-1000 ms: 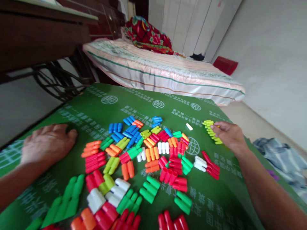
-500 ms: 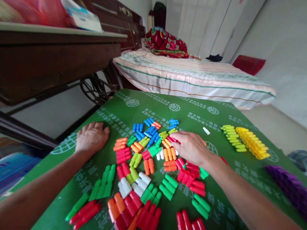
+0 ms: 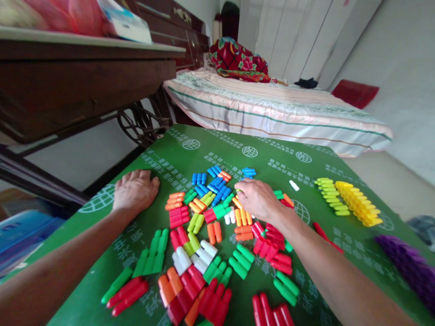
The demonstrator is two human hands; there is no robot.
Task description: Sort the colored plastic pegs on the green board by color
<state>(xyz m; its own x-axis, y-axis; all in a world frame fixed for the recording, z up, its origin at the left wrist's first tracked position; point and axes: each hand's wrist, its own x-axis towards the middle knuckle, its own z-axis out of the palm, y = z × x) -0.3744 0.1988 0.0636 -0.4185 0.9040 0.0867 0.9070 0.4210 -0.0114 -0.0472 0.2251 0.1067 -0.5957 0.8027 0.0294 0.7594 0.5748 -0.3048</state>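
Note:
My left hand (image 3: 135,191) rests palm down on the green board (image 3: 210,149), left of the pile, its fingers stretched out and holding nothing. At the far side of the pile, my right hand (image 3: 258,199) is closed, with a bit of a yellow-green plastic block (image 3: 237,190) showing at its fingertips. Most of that piece is hidden by the hand. Near it lie blue blocks (image 3: 217,184), an orange block (image 3: 243,218) and a small white block (image 3: 230,216). Red blocks (image 3: 267,248) sit beneath the right wrist. Closer to me are green blocks (image 3: 241,261) and white blocks (image 3: 204,256).
To the right stand a yellow-green row (image 3: 331,196), a yellow row (image 3: 357,203) and a purple row (image 3: 408,267) of joined blocks. One white piece (image 3: 294,185) lies apart. Beyond the board is a bed (image 3: 278,104); a dark wooden desk (image 3: 84,90) stands at left.
My right hand has shifted slightly left and away from me, over where yellow-green blocks lay. Red and green pieces beside its wrist now show. The left hand stays put; the view has shifted slightly.

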